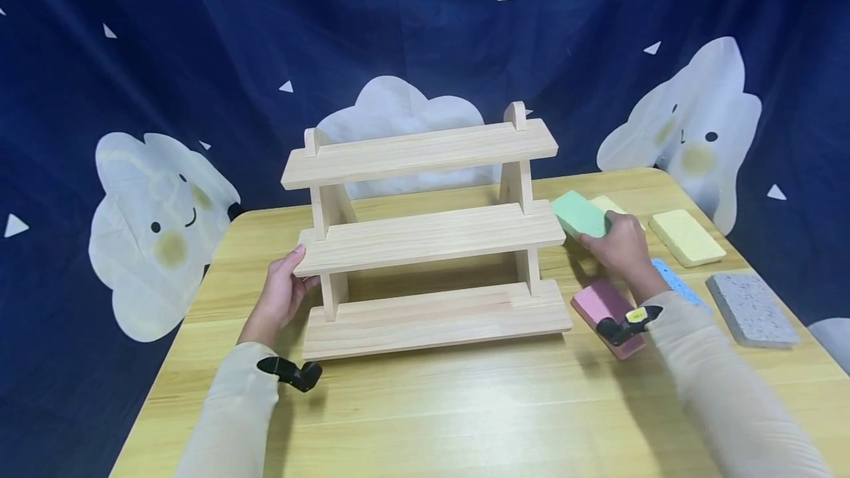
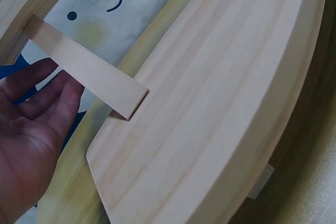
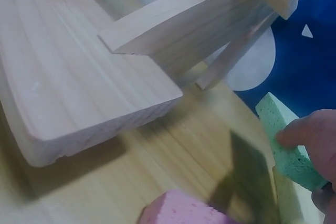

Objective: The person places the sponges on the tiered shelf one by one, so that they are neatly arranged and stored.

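A three-tier wooden display rack (image 1: 432, 234) stands on the table. My left hand (image 1: 282, 293) is at its left side, thumb at the end of the middle shelf and fingers below. In the left wrist view the left hand's fingers (image 2: 65, 95) curl beside an upright (image 2: 86, 66). Right of the rack, my right hand (image 1: 620, 246) pinches a green sponge block (image 1: 579, 214), held above the table and casting a shadow. The right wrist view has the thumb on the broad face of the green sponge (image 3: 286, 145).
Under and around the right forearm lie a pink sponge (image 1: 600, 305), a blue sponge (image 1: 679, 282) and a grey speckled sponge (image 1: 752, 310). A yellow sponge (image 1: 687, 238) lies farther back, another partly behind the right hand. A dark blue curtain (image 1: 432, 13) with clouds hangs behind the table (image 1: 432, 419).
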A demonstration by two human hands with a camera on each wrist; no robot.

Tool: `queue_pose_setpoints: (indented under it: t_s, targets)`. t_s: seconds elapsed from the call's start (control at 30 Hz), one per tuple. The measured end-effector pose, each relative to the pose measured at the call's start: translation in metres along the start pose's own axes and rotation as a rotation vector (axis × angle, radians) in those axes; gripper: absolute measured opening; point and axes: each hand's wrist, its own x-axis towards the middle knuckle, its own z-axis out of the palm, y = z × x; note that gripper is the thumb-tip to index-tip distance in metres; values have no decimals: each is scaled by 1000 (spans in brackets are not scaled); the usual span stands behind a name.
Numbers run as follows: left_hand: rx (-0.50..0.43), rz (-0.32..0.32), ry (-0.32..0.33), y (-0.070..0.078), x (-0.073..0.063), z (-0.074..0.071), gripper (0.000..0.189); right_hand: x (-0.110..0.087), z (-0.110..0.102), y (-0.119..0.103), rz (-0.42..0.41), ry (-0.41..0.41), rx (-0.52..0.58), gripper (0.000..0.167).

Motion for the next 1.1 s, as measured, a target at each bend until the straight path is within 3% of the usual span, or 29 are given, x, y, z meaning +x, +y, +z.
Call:
queue_pose_setpoints:
  t_s: [0.17, 0.43, 0.63, 0.97, 1.1]
  targets:
    - [21, -10, 2, 0, 0, 0, 45, 1, -7, -1, -39, 30, -1, 63]
    - [5, -4, -3, -1, 0, 0, 32, 3, -20, -10, -34, 6, -15, 58]
    - [-4, 5, -1, 0, 1, -1, 28, 6, -30, -20, -32, 7, -23, 64]
    - [16, -17, -1, 3, 6, 3, 54, 7, -52, -27, -72, 58, -53, 47]
    - [20, -29, 12, 2, 3, 0, 55, 8, -57, -30, -76, 50, -65, 45]
